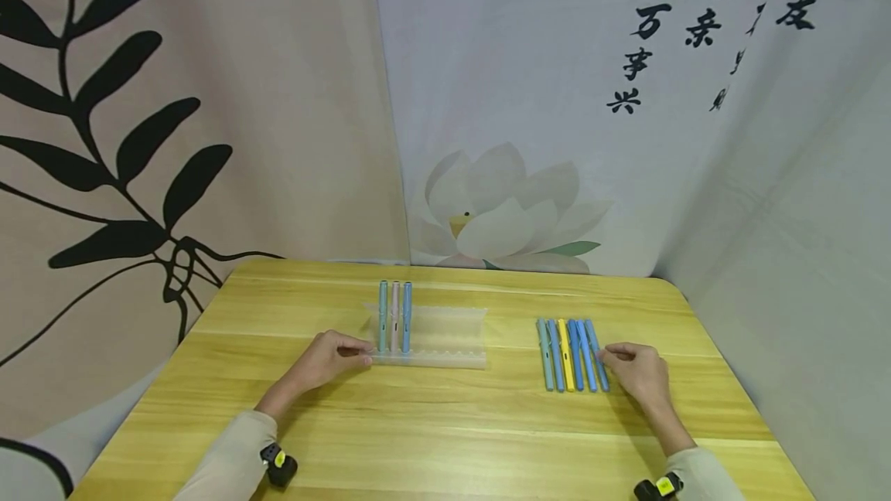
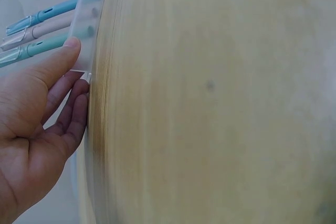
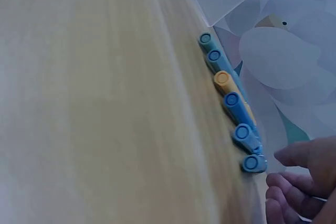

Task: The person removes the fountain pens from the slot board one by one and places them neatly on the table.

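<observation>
At nine o'clock from our right hand (image 1: 639, 377), the nearer one, lies the end blue pen (image 1: 597, 356), its long axis running roughly eleven to five. Thumb and fingers are apart beside it; whether they touch, we cannot tell. Well off toward nine, our left hand (image 1: 327, 362) pinches the clear rack (image 1: 448, 331). Wood-grained counter (image 1: 418, 439) lies beneath, printed cloth (image 1: 529, 83) at twelve.
</observation>
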`<action>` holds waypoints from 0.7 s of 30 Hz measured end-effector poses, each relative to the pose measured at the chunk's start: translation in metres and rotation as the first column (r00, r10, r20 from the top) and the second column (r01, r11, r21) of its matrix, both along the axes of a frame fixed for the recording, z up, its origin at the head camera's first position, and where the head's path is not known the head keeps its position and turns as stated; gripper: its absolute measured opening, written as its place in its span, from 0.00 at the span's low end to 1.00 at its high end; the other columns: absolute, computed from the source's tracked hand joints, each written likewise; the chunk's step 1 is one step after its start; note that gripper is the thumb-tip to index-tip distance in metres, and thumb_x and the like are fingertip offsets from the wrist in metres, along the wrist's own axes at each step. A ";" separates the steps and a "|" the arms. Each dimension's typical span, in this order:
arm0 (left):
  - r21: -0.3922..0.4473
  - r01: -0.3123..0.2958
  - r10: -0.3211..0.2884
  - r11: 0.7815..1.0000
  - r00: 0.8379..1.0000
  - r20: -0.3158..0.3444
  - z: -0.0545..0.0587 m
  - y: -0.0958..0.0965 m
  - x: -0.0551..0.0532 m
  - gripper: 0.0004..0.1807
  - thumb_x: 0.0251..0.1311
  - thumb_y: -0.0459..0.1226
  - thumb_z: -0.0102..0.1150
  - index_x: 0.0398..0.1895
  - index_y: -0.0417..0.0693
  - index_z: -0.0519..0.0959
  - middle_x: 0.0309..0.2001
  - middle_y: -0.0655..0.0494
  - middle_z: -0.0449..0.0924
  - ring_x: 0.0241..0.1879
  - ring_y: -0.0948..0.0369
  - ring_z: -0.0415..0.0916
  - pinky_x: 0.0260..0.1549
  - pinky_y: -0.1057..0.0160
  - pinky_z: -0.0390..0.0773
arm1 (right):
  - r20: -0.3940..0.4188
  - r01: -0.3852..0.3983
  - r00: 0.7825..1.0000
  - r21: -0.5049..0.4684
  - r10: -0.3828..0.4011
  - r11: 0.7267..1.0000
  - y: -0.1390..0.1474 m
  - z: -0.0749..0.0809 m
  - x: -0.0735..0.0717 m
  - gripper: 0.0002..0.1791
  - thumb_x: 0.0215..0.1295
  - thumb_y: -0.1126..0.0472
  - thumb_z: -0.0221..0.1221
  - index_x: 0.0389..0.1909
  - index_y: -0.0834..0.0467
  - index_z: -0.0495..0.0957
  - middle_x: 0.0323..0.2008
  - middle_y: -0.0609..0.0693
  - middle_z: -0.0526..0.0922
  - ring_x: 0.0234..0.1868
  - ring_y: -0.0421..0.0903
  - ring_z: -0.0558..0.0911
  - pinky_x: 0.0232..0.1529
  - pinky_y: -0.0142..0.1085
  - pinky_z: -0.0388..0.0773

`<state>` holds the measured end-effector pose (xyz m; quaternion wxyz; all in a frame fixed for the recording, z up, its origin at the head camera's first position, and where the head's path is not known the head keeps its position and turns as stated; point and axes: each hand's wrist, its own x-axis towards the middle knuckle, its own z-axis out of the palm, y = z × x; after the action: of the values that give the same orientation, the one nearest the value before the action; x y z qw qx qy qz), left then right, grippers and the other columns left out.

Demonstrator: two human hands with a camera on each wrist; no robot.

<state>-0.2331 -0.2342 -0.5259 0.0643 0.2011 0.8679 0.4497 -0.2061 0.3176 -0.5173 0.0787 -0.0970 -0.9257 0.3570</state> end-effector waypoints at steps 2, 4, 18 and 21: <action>-0.002 0.000 0.000 1.000 1.000 0.000 0.000 0.000 0.000 0.17 0.66 0.41 0.68 0.53 0.41 0.87 0.49 0.47 0.88 0.44 0.61 0.85 0.40 0.67 0.83 | -0.011 -0.010 1.000 -0.014 0.010 1.000 0.000 0.004 0.000 0.19 0.68 0.53 0.67 0.48 0.65 0.87 0.38 0.57 0.90 0.36 0.49 0.86 0.33 0.36 0.78; -0.002 0.000 0.000 1.000 1.000 -0.001 -0.001 -0.001 0.001 0.17 0.66 0.41 0.68 0.53 0.42 0.87 0.49 0.48 0.88 0.44 0.60 0.85 0.41 0.67 0.83 | -0.027 -0.032 0.999 -0.025 0.031 0.999 -0.001 0.008 0.000 0.20 0.69 0.53 0.66 0.51 0.64 0.86 0.40 0.57 0.90 0.38 0.49 0.86 0.34 0.37 0.79; -0.009 -0.005 0.005 1.000 1.000 -0.001 -0.003 -0.001 0.000 0.17 0.66 0.41 0.68 0.53 0.43 0.87 0.49 0.49 0.88 0.43 0.61 0.84 0.41 0.67 0.83 | -0.221 -0.231 0.950 -0.031 0.219 0.972 -0.037 0.034 -0.009 0.18 0.69 0.53 0.68 0.52 0.59 0.87 0.42 0.54 0.90 0.43 0.52 0.86 0.39 0.32 0.82; -0.007 -0.002 0.002 1.000 1.000 -0.003 -0.002 -0.001 0.000 0.16 0.66 0.41 0.68 0.53 0.42 0.87 0.50 0.48 0.88 0.43 0.61 0.84 0.41 0.67 0.83 | -0.241 -0.270 0.937 -0.047 0.251 0.962 -0.049 0.038 -0.010 0.17 0.69 0.52 0.67 0.52 0.58 0.87 0.42 0.52 0.90 0.42 0.48 0.87 0.41 0.30 0.82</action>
<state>-0.2329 -0.2351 -0.5282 0.0635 0.2008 0.8698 0.4462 -0.2161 0.2685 -0.4791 0.1346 0.0660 -0.8998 0.4097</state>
